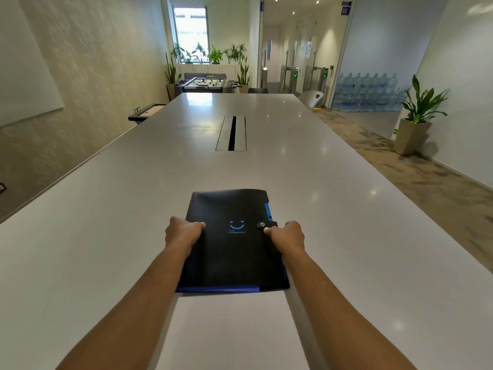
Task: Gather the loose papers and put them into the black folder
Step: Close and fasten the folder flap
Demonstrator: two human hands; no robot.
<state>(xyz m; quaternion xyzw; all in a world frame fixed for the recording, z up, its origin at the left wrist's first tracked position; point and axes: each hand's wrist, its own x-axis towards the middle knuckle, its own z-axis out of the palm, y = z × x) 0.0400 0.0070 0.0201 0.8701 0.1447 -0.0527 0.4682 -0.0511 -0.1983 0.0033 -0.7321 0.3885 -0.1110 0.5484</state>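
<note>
A black folder (229, 249) with a blue smile logo and a snap strap lies closed on the white table (346, 236), straight ahead of me. My left hand (182, 232) grips its left edge. My right hand (286, 236) grips its right edge, thumb beside the snap button. White paper (232, 329) lies flat on the table just in front of the folder's near edge, between my forearms; I cannot tell how many sheets it is.
A cable slot (232, 133) is set into the table's middle, farther away. The table's right edge runs along a carpeted walkway with a potted plant (416, 116). A wall stands to the left. A foosball table (208, 84) sits beyond the far end.
</note>
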